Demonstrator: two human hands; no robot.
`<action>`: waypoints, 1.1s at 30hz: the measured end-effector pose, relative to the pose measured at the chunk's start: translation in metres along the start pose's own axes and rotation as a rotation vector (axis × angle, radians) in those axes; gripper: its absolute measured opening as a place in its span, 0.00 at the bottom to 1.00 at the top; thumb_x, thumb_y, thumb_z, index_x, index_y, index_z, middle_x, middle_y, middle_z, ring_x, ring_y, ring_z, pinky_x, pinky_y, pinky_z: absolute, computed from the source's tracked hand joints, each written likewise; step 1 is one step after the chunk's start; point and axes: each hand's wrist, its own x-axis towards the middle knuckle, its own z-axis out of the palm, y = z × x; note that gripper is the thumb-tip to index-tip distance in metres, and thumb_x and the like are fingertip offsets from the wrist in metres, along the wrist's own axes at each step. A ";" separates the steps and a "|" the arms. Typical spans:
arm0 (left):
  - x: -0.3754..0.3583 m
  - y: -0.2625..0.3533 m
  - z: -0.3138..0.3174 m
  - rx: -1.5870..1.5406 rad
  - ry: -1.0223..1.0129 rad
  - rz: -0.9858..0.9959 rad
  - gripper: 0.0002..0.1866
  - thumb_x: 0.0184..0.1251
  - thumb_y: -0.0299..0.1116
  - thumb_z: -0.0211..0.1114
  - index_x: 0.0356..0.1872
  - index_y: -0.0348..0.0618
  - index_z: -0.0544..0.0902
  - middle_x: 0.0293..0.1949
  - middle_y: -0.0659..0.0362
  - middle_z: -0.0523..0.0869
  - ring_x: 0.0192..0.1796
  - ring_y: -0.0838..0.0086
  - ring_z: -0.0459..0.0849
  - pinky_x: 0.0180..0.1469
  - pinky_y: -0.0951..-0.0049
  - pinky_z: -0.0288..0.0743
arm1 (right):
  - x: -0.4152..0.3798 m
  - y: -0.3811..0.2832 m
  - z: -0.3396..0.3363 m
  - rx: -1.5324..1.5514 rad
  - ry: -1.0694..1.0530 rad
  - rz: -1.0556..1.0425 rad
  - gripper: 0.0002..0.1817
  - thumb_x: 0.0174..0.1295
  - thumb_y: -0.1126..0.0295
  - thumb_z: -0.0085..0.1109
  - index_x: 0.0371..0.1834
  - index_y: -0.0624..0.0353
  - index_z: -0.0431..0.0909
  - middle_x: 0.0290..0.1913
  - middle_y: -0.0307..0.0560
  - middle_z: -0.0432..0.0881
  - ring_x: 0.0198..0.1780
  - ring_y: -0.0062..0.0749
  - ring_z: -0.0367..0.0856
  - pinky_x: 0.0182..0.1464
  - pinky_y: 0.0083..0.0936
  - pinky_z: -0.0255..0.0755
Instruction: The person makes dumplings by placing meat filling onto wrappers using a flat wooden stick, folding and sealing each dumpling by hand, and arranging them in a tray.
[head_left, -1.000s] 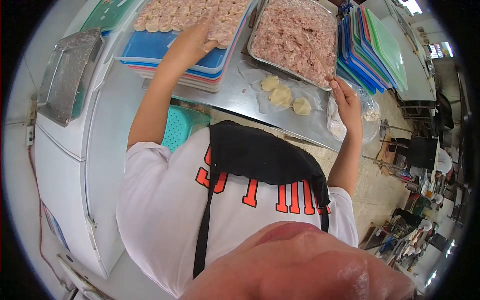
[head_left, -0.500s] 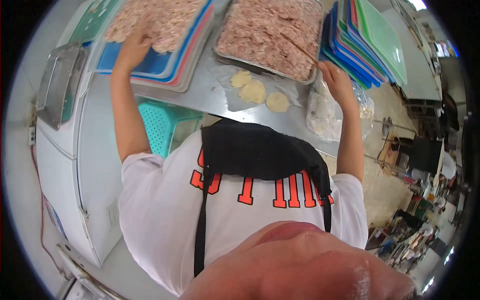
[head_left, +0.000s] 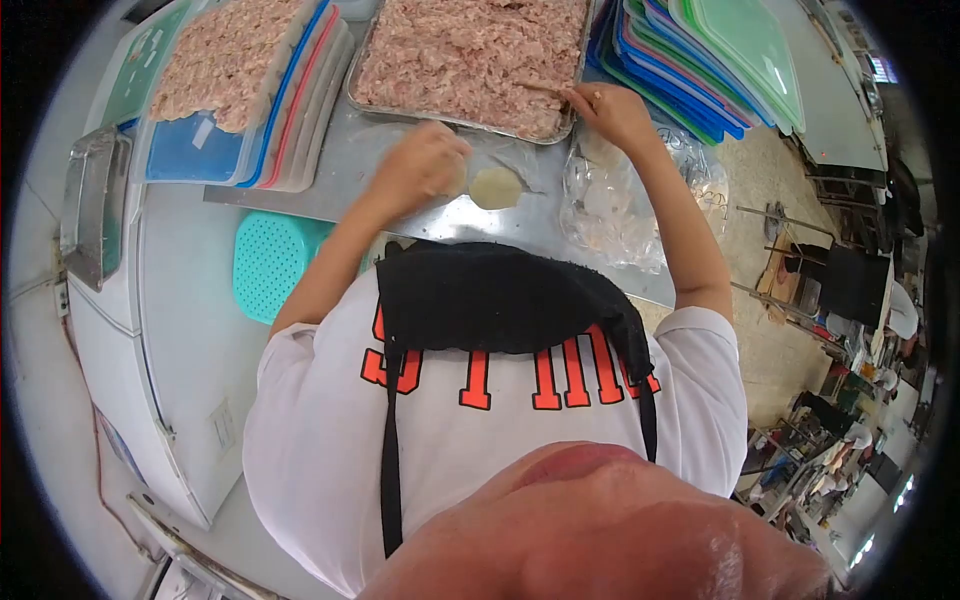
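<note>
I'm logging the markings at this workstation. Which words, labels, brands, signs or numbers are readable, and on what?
"S", on the shirt; the apron cuts off the other letters.
White patch, blue tray: too blurred.
Label, white appliance: too small.

The room is bright. Glare shines on the metal table (head_left: 483,219). The frame edges bend and go black.

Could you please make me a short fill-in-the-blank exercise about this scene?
1. The thin stick is held in the person's ____ hand.
2. The metal tray is filled with raw minced ____.
3. The apron worn over the white shirt is coloured ____.
4. The pale dough round lies between the left hand and a clear plastic ____.

Missing words: right; meat; black; bag.
</note>
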 end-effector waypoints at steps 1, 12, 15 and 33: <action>-0.002 -0.008 0.028 -0.047 -0.065 0.041 0.15 0.53 0.29 0.68 0.44 0.43 0.82 0.43 0.54 0.79 0.49 0.59 0.78 0.54 0.63 0.73 | -0.006 -0.001 0.001 0.023 -0.030 -0.014 0.19 0.69 0.53 0.51 0.33 0.55 0.82 0.31 0.51 0.82 0.35 0.49 0.81 0.35 0.40 0.73; 0.007 -0.020 0.082 0.005 -0.190 0.046 0.10 0.60 0.35 0.66 0.42 0.44 0.83 0.41 0.54 0.81 0.49 0.58 0.79 0.53 0.63 0.73 | -0.047 -0.032 -0.004 0.133 -0.225 0.097 0.23 0.71 0.51 0.45 0.31 0.58 0.81 0.27 0.56 0.82 0.34 0.52 0.81 0.37 0.44 0.74; 0.035 0.002 0.066 -0.237 -0.088 -0.135 0.09 0.64 0.34 0.62 0.42 0.43 0.83 0.41 0.56 0.82 0.47 0.64 0.81 0.50 0.65 0.74 | -0.045 -0.028 0.006 0.290 -0.273 0.157 0.24 0.71 0.50 0.45 0.34 0.58 0.83 0.28 0.57 0.82 0.35 0.52 0.82 0.40 0.43 0.74; 0.102 -0.048 -0.049 0.021 0.078 -0.254 0.13 0.67 0.33 0.61 0.50 0.40 0.82 0.41 0.54 0.87 0.47 0.68 0.86 0.48 0.68 0.79 | 0.014 -0.063 -0.027 1.101 0.067 0.467 0.22 0.72 0.52 0.50 0.31 0.59 0.80 0.17 0.28 0.63 0.18 0.11 0.55 0.20 0.15 0.46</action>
